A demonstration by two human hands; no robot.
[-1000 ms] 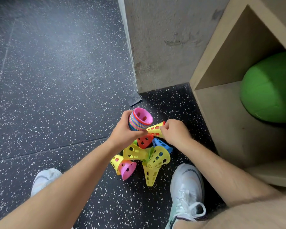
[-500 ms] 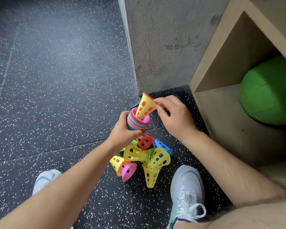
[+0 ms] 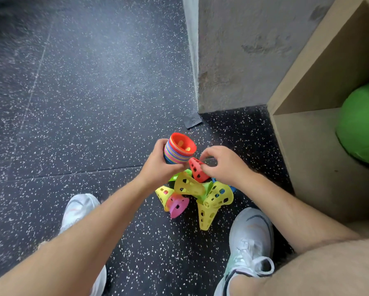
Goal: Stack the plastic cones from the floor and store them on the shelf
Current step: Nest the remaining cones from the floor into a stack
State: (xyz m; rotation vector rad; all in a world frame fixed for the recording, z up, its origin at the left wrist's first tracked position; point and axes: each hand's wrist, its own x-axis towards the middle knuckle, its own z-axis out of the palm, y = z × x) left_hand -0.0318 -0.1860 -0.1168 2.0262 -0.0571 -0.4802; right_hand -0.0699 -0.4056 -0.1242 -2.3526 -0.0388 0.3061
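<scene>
Head view: hands (image 3: 224,165) on cones (image 3: 197,173)

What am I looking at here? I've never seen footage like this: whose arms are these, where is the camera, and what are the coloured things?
The camera sits on a person's head, looking down at their own bare arms and shoes. The left hand grips a stack of nested cones, a red one on top. The right hand pinches a single red cone just beside the stack. Below lies a heap of loose cones, mostly yellow, with pink, green and blue ones, on the speckled black floor. At right is a wooden shelf holding a green ball.
</scene>
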